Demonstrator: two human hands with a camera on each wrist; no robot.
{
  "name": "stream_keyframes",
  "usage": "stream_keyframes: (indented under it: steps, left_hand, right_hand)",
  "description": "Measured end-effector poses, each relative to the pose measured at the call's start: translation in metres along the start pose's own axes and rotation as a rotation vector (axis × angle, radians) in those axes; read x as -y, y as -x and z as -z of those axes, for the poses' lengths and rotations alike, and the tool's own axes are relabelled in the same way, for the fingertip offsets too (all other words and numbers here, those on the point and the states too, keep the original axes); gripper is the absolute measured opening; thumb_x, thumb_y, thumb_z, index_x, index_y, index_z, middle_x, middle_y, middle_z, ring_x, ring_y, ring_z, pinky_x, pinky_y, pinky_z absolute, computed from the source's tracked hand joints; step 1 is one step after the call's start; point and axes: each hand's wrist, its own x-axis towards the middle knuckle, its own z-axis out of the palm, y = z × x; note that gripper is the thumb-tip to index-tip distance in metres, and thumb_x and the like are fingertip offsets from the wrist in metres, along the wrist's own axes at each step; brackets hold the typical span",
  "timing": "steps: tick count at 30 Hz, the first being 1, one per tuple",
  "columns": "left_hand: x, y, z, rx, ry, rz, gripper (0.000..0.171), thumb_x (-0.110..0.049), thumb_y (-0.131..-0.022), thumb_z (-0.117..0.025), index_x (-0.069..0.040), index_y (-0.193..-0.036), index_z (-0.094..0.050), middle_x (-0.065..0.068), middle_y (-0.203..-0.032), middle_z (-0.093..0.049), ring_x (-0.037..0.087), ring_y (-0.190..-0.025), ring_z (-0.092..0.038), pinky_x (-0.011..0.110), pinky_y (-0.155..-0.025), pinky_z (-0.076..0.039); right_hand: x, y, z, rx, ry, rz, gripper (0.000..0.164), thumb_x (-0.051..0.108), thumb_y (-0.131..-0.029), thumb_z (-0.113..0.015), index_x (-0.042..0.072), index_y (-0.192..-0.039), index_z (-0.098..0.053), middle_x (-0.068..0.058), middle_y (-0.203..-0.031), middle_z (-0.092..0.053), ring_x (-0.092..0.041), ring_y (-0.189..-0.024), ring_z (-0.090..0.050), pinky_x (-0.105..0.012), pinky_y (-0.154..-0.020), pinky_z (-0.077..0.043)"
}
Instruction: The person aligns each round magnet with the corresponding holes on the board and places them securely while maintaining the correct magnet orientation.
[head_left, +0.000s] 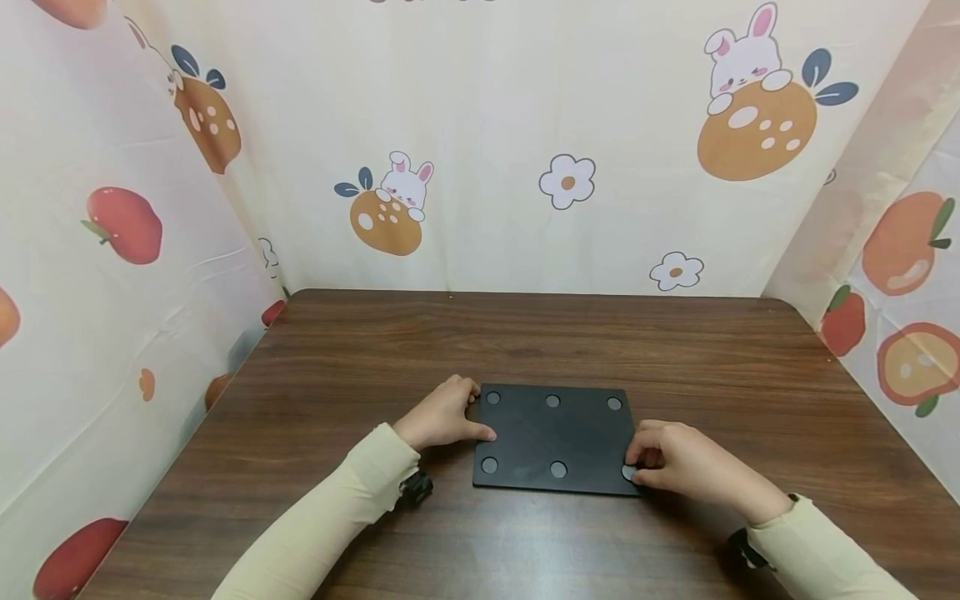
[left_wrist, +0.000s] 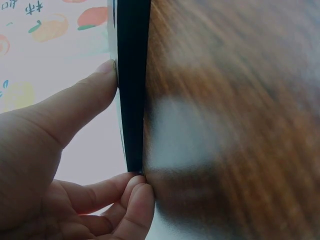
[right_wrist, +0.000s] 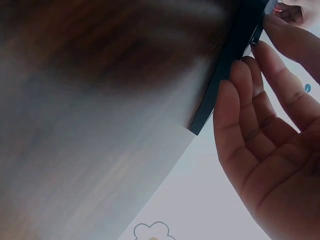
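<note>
A flat black rectangular board (head_left: 558, 433) lies on the table, with grey round spots in two rows on its top face. My left hand (head_left: 444, 414) holds its left side, thumb on the top face near the edge and curled fingers at the far left corner. At the near right corner, the thumb and index finger of my right hand (head_left: 690, 465) pinch a small grey disc (head_left: 628, 472). In the right wrist view this disc (right_wrist: 257, 39) appears edge-on and dark between those fingertips, right at the board's face; the other fingers rest along the board's edge.
The brown wood-grain table (head_left: 420, 333) reaches back to a pale curtain (head_left: 495, 108) printed with rabbits, fruit and flowers. More printed cloth hangs at the left and right sides. A dark band sits at each wrist.
</note>
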Motion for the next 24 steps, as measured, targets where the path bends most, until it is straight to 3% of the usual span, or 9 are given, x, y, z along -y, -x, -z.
stream_keyframes:
  steps: [24]
  left_hand:
    - [0.0016,-0.0012,0.0,0.013,-0.023,-0.003,0.071,-0.039,-0.077,-0.084,0.002,-0.128,-0.056,0.014,-0.118,-0.056,0.025,-0.106,-0.056,0.04,-0.092,-0.05]
  right_hand:
    - [0.0005,-0.0013,0.0004,0.018,-0.036,0.007,0.015,0.019,-0.078,-0.082,0.021,-0.088,-0.07,0.011,-0.086,-0.058,0.001,-0.073,-0.055,-0.022,-0.062,-0.049]
